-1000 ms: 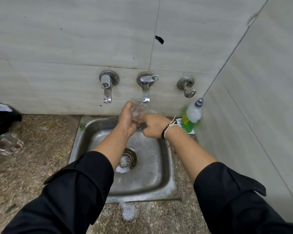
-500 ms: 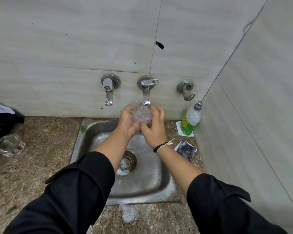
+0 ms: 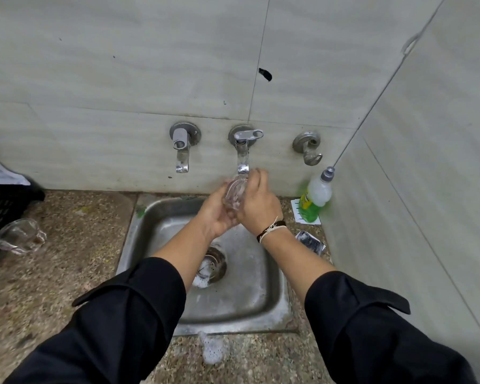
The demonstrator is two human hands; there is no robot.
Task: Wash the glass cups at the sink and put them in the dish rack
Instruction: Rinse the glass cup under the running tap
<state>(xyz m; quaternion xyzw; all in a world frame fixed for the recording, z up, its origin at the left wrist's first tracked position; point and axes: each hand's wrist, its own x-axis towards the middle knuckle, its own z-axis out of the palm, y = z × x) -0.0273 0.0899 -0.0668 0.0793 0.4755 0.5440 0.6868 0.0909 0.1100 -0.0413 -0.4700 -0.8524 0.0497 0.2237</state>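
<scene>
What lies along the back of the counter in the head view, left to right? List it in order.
Black dish rack → glass cup on the counter → left hand → glass cup under the tap → right hand → green soap bottle.

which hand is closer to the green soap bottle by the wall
Right. The right hand grips the glass cup under the tap, on the side toward the green soap bottle; the left hand holds the cup's far side.

Green soap btl (image 3: 313, 202) by rt wall, foam blob (image 3: 212, 347) on counter, sponge (image 3: 310, 242)
</scene>
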